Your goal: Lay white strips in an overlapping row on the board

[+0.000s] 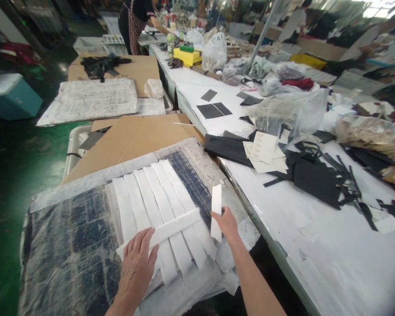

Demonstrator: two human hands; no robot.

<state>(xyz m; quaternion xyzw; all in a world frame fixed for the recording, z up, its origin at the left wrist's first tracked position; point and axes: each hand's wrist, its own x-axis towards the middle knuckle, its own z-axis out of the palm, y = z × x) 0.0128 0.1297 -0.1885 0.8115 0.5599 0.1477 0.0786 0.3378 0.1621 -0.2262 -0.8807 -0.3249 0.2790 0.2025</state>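
My left hand point(137, 263) is at a long white strip point(174, 226), its fingers over the strip's left end and the thumb on the near side. That strip lies aslant across a row of several white strips point(158, 186), which are set side by side and partly overlap. My right hand point(227, 223) pinches a shorter white strip point(216, 197) between thumb and fingers, to the right of the row. Under the row is a worn board covered in dark, scuffed sheeting point(72, 241), with pale whitish edges.
Brown cardboard point(141, 134) lies beyond the board. To the right runs a long white table point(316, 254) with black pieces point(316, 177), cream cards point(265, 147) and a clear plastic bag point(289, 112). A person point(134, 24) stands at the far end. A teal bin point(15, 96) is on the left.
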